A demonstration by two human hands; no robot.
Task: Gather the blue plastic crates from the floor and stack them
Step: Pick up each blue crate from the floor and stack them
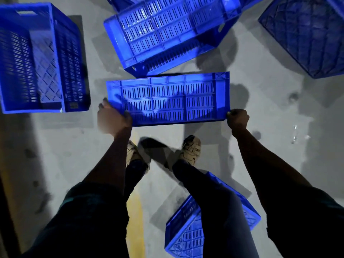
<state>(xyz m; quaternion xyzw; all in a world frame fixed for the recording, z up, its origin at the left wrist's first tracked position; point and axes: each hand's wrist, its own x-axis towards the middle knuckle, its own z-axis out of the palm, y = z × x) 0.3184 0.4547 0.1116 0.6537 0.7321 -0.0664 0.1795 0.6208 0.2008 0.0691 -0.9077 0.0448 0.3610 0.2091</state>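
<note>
- Left hand point(113, 119) was clamped on the near-left corner of a blue slotted plastic crate point(168, 99), fingers curled over its edge.
- Right hand point(237, 119) was closed on the near-right corner of the same crate; hands well apart, one at each end.
- Held crate was tipped on its side, its slatted wall facing up, seemingly off the grey concrete floor point(260, 101), just ahead of the person's light sneakers point(190, 150).
- Just beyond the hands: a second blue crate tilted on its side point(163, 34), close to the held one; contact unclear.
- Left of the left hand: an upright open blue crate point(37, 58), well apart.
- Far right, beyond the right hand: a dark blue lattice crate point(307, 34).
- Behind the hands, by the legs: another blue crate on the floor point(188, 239).
- Step, as judged: carry phase, one crate picked up. Next move likely calls for turning it upright and squaring it over a base crate, maybe the upright one on the left.
</note>
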